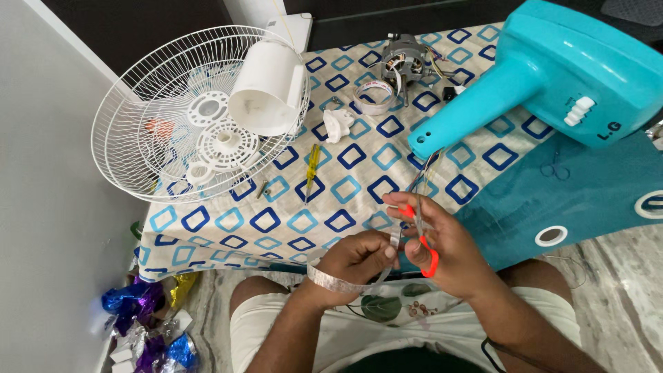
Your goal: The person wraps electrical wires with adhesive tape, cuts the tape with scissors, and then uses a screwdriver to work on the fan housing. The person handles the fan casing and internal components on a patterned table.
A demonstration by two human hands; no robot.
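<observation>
Closest to the person, just off the near edge of the tabletop [290, 221] and above the lap, both hands work on a strip of tape [338, 282]. The left hand [356, 261] has its fingers pinched shut on the strip, which curls down and away to the left in a pale loop. The right hand [442, 242] has its fingers threaded through the orange handles of a pair of scissors [421, 235], with the blades pointing toward the strip's upper end, near the left fingertips. Whether the blades are parted or closed is too small to tell.

It looks to me like the cutting step: a length of tape is held out and the scissors are lined up on it. The next move would call for keeping the strip taut between the left fingers and the blades so it does not fold or stick to itself.

Further in, a bundle of thin wires [425, 173] hangs from the neck of the turquoise fan body [552, 76], which lies across the right side. A yellow screwdriver [311, 168] rests mid-tabletop. Toward the far edge sit the tape roll [373, 97] and the bare fan motor [404, 62]; the white wire guard [152, 124], holding a white motor cover [268, 86], overhangs the left edge.
</observation>
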